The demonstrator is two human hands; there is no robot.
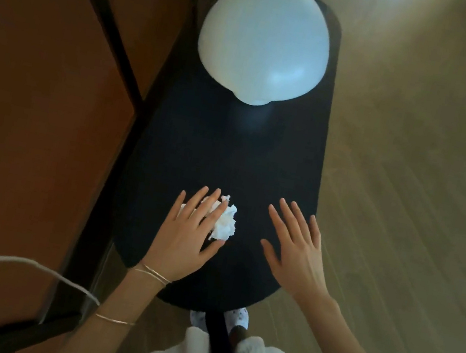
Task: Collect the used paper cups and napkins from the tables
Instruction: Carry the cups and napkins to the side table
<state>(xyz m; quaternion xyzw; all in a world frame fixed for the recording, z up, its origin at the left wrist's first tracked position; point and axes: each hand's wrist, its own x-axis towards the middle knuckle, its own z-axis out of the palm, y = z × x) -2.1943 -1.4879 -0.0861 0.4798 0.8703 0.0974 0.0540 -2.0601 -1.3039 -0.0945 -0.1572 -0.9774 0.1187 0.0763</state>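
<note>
Dark and oval, the worktop (230,151) runs away from the viewer, with pale wooden floor (417,146) on its right and a reddish-brown panel (40,80) in a black frame on its left. Both forearms reach forward from the lower edge of the view, palms down over the near end of the worktop.

Counted: one crumpled white napkin (226,222), one round white lamp globe (264,42) at the far end, two hands. A white cable (23,264) curves in at lower left.

The left hand (186,239), with thin bracelets (152,274) at the wrist, is spread wide, its straight fingers (204,205) lying over the napkin's left part. Whether they press it or only hover just above cannot be told. The napkin lies on the worktop, its right part showing beside the index finger and thumb.

The right hand (296,249) is likewise fully spread, fingers straight and apart, holding nothing, near the worktop's right edge and well apart from the napkin.
</note>
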